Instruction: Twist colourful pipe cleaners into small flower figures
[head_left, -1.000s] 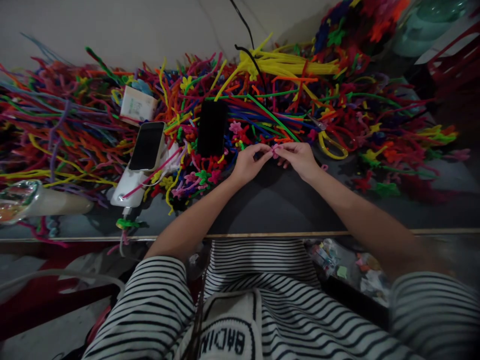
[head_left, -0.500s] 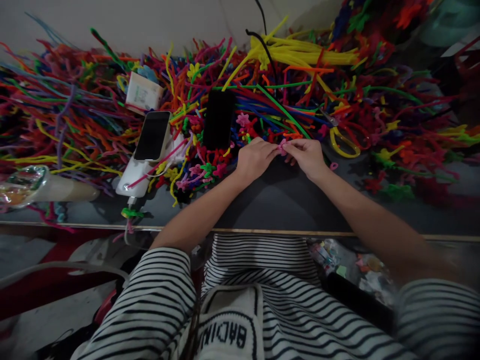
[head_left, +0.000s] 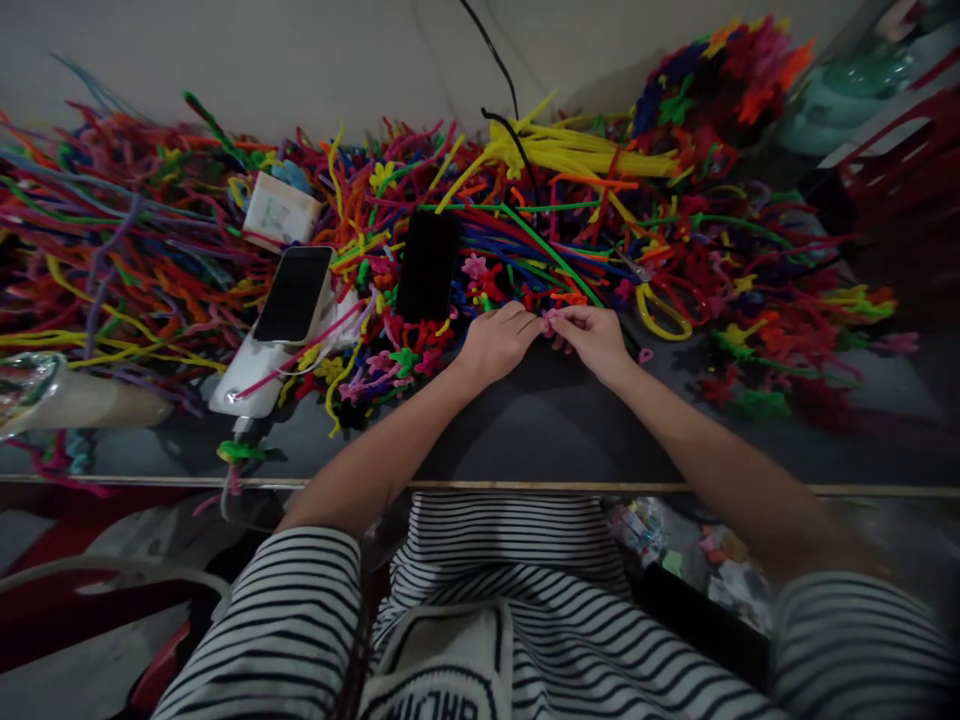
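Between my two hands is a small pink pipe cleaner piece (head_left: 550, 318), pinched by the fingertips and partly hidden by them. My left hand (head_left: 501, 342) closes on its left side, knuckles up. From the right, my right hand (head_left: 596, 340) grips the same piece with thumb and forefinger. Just behind the hands lie pipe cleaner flowers, among them a pink flower (head_left: 475, 266). Scissors with a yellow handle (head_left: 663, 318) rest to the right of my right hand. A small pink loop (head_left: 645, 355) sits on the dark tabletop beside my right wrist.
A black phone (head_left: 427, 265) lies left of my hands; another phone (head_left: 295, 295) rests on a white power bank (head_left: 251, 380). Heaps of coloured pipe cleaners (head_left: 150, 250) line the wall, with a yellow bundle (head_left: 592, 150) at the back. A wrapped cup (head_left: 112, 398) lies far left.
The view has shifted, so the table things appear slightly lower and further left. Both hands keep hold of the pink piece, with little visible change in grip.
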